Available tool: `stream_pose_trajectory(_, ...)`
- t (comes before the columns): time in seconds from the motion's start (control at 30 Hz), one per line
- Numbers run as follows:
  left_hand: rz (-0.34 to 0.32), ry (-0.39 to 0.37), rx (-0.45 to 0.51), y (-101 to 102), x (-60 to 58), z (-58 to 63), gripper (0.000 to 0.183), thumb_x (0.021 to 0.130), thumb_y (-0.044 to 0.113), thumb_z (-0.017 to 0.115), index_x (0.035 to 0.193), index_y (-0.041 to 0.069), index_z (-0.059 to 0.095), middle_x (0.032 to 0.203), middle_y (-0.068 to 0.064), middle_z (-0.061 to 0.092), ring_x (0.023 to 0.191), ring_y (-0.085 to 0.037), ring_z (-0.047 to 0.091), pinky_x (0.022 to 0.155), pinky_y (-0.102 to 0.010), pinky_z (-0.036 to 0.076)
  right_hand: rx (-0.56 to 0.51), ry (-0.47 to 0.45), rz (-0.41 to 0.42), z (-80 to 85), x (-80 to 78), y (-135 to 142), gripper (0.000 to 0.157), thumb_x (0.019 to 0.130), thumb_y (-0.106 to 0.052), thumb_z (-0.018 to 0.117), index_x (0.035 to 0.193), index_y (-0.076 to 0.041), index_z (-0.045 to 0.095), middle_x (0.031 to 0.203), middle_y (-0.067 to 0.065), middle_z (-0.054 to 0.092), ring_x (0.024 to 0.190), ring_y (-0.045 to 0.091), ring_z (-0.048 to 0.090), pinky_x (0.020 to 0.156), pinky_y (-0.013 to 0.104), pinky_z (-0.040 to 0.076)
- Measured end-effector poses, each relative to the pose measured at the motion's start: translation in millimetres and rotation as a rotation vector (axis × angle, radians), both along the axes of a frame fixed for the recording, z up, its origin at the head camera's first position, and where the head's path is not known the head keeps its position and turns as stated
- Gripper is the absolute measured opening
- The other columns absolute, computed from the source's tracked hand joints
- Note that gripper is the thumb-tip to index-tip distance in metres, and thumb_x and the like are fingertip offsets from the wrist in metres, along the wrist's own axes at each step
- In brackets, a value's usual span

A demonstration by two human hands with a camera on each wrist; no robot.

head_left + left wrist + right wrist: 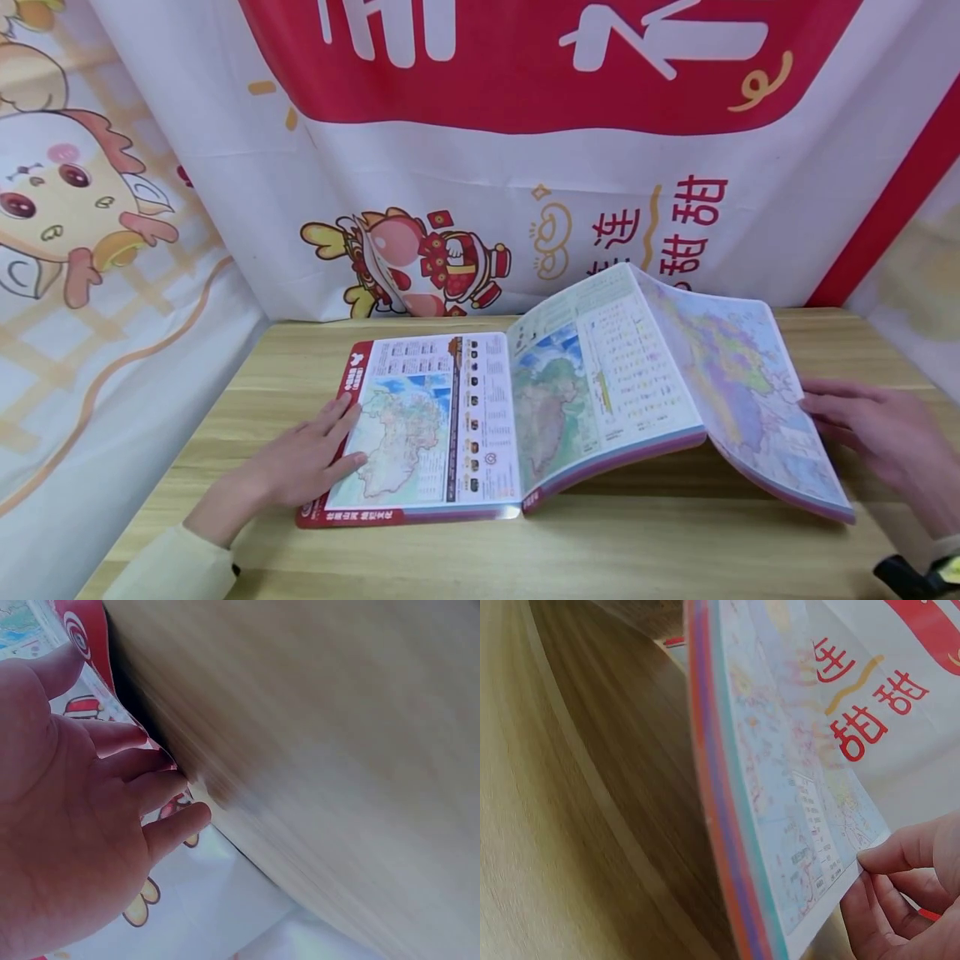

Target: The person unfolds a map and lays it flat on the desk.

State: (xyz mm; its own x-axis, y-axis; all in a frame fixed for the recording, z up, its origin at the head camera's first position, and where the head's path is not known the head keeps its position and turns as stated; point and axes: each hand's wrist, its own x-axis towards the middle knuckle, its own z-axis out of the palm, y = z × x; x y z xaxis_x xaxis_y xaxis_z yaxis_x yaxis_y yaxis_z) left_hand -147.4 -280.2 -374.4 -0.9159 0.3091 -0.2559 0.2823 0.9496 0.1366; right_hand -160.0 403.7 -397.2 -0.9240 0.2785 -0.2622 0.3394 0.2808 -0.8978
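Observation:
A wide map atlas (487, 417) with a red left border lies opened on the wooden table (600, 554). Its left part rests flat, while the middle and right leaves (742, 375) rise and bend in a peak. My left hand (300, 458) rests at the left border, thumb over the page and fingers fairly straight along the edge; the left wrist view has those fingers (165, 787) by the red border. At the far right, my right hand (877, 425) pinches the raised leaf's edge between thumb and fingers, plain in the right wrist view (900, 892).
Behind the table hangs a white cloth (450, 175) with red lettering and cartoon figures. Another printed cloth (150, 333) covers the left side. A dark strap (903, 577) shows at the right wrist. Bare wood lies in front of the atlas and beneath its raised leaves.

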Motion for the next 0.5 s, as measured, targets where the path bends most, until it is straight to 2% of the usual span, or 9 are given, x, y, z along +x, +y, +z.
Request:
stream_pose_trajectory(0.07,0.018,-0.001,-0.001,-3.7,0.0,0.2,0.091,0.104,0.059,0.057,0.166,-0.001,0.028,0.175,-0.03,0.017,0.16,-0.052,0.024,0.12,-0.074,0.034,0.062,-0.029,0.0,-0.9,-1.3,1.9,0.047,0.107,-0.028,0.064,0.15,-0.011,0.06,0.081,-0.034,0.062,0.076,-0.002,0.067,0.07,0.02,0.062)
stream_pose_trajectory(0.1,0.024,-0.001,0.0,-5.5,0.0,0.4,0.092,0.104,0.059,0.057,0.166,-0.002,0.028,0.175,-0.03,0.017,0.16,-0.053,0.024,0.12,-0.074,0.034,0.081,-0.042,0.001,-1.8,-2.4,3.0,0.048,0.107,-0.027,0.063,0.151,-0.009,0.059,0.08,-0.033,0.061,0.076,-0.003,0.067,0.069,0.02,0.062)
stream_pose_trajectory(0.17,0.037,-0.002,-0.002,-9.7,-0.3,-0.1,0.092,0.104,0.058,0.057,0.166,-0.002,0.027,0.174,-0.031,0.017,0.159,-0.054,0.024,0.119,-0.074,0.035,0.134,-0.073,-0.001,-2.9,-3.9,4.7,0.063,0.108,-0.026,0.062,0.157,0.006,0.041,0.081,-0.03,0.061,0.075,-0.004,0.066,0.068,0.02,0.061)
stream_pose_trajectory(0.23,0.05,-0.005,0.0,-13.7,-0.2,0.0,0.092,0.104,0.058,0.057,0.166,-0.002,0.026,0.174,-0.031,0.016,0.159,-0.054,0.024,0.119,-0.074,0.035,0.164,-0.098,-0.004,-4.5,-5.3,6.9,0.064,0.108,-0.025,0.061,0.159,0.007,0.037,0.082,-0.027,0.061,0.074,-0.003,0.066,0.067,0.02,0.061)
stream_pose_trajectory(0.5,0.084,-0.001,0.006,-29.5,-0.8,1.3,0.092,0.105,0.056,0.056,0.166,-0.004,0.025,0.173,-0.034,0.015,0.157,-0.057,0.023,0.118,-0.076,0.035,0.218,-0.14,-0.007,-8.3,-8.3,10.8,0.061,0.107,-0.022,0.062,0.157,0.007,0.042,0.089,-0.014,0.073,0.074,-0.001,0.067,0.064,0.02,0.059)
